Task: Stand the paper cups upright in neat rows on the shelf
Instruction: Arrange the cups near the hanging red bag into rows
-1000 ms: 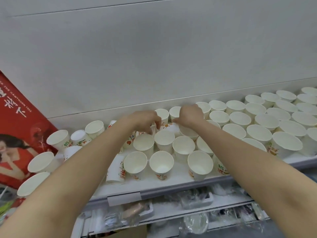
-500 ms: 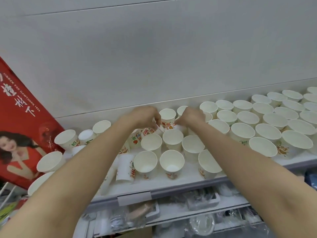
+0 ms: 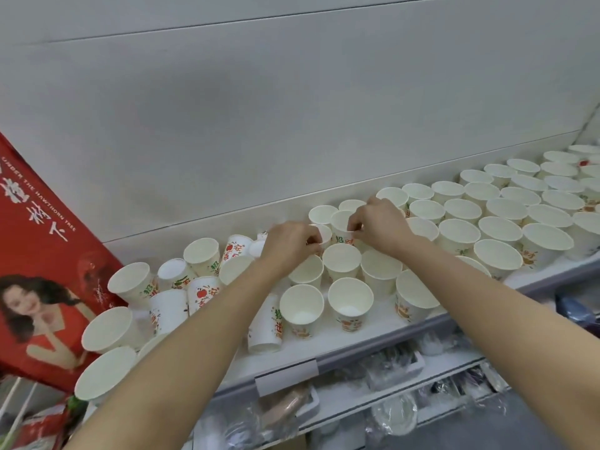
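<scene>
Standing tilted between the two hands, just above the middle of the frame, a paper cup (image 3: pixel 342 226) with red and green print is being set among its neighbours near the back of the shelf (image 3: pixel 383 332). It is pinched at the rim by the curled fingers of the right hand (image 3: pixel 378 226), apparently so that it can be lowered into the gap in the row without the cups around it being knocked. A second cup (image 3: pixel 323 234), mostly hidden, is touched at its rim by the left hand (image 3: pixel 287 245), whose fingers are curled together; whether that cup is truly gripped cannot be told. The hands are held close together, almost touching.

To the right of the frame, upright cups (image 3: pixel 496 222) are seen in orderly rows, so that part is judged done. In the lower left, fallen cups (image 3: pixel 181 287) lie on their sides or lean on one another and are judged to be left for sorting. Nearer the front edge, two upright cups (image 3: pixel 324 306) stand side by side. A red poster (image 3: pixel 42 254) is propped at the left edge, and wrapped goods (image 3: pixel 389 414) are stored on the lower shelf.
</scene>
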### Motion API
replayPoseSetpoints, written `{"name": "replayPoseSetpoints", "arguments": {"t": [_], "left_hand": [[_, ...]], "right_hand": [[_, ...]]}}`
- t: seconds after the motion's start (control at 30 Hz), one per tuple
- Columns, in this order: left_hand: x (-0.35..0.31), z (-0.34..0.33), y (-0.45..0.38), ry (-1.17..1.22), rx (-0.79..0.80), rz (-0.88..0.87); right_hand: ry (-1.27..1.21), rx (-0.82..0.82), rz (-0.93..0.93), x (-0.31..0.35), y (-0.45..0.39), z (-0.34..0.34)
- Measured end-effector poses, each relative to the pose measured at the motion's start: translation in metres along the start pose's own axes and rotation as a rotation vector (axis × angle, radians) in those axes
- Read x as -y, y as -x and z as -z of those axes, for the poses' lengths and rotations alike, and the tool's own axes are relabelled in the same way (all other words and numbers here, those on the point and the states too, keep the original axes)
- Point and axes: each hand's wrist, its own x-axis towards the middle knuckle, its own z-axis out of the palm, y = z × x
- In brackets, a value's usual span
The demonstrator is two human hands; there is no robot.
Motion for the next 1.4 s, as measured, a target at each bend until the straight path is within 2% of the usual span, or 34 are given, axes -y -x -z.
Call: {"name": "replayPoseSetpoints", "arguments": {"t": [0.1, 0.17, 0.27, 0.37, 0.5, 0.6, 0.7, 0.83, 0.93, 1.0, 1.13, 1.23, 1.4], "left_hand": [[-0.003, 0.008, -0.002, 0.125, 0.045, 0.016], [0.007, 0.018, -0.005, 0.122, -0.005, 0.056], [0.039, 0.039, -0.007, 0.038, -0.090, 0.264], [0.065, 0.052, -0.002, -0.044, -0.020, 0.450], [0.066, 0.049, 0.014, 0.090, 0.196, 0.346], [0.066, 0.043, 0.022, -0.021, 0.298, 0.300], [0.067, 0.038, 0.021, -0.159, 0.271, 0.279], [0.066, 0.047, 0.023, -0.148, 0.188, 0.244], [0.069, 0.075, 0.039, 0.031, 0.056, 0.284], [0.075, 0.096, 0.053, 0.234, -0.073, 0.348], [0.090, 0.111, 0.074, 0.559, -0.246, 0.522], [0.101, 0.105, 0.081, 0.708, -0.307, 0.645], [0.108, 0.108, 0.085, 1.363, -0.302, 0.696]], "right_hand": [[0.041, 0.015, -0.017, -0.005, 0.002, 0.001], [0.025, 0.048, 0.019, -0.008, 0.002, 0.004], [-0.041, 0.081, 0.083, -0.009, -0.001, 0.013], [-0.099, 0.017, 0.145, -0.005, -0.010, 0.015], [-0.153, 0.001, 0.182, 0.015, -0.025, 0.004], [-0.151, 0.009, 0.198, 0.035, -0.036, -0.006], [-0.139, 0.018, 0.163, 0.052, -0.049, -0.013], [-0.095, 0.080, 0.059, 0.072, -0.063, -0.023], [-0.011, 0.138, -0.027, 0.087, -0.073, -0.025], [0.020, 0.179, -0.091, 0.098, -0.078, -0.027], [-0.066, 0.216, -0.268, 0.117, -0.081, -0.035], [-0.123, 0.222, -0.346, 0.132, -0.079, -0.041], [-0.334, 0.125, -0.473, 0.146, -0.082, -0.052]]}}
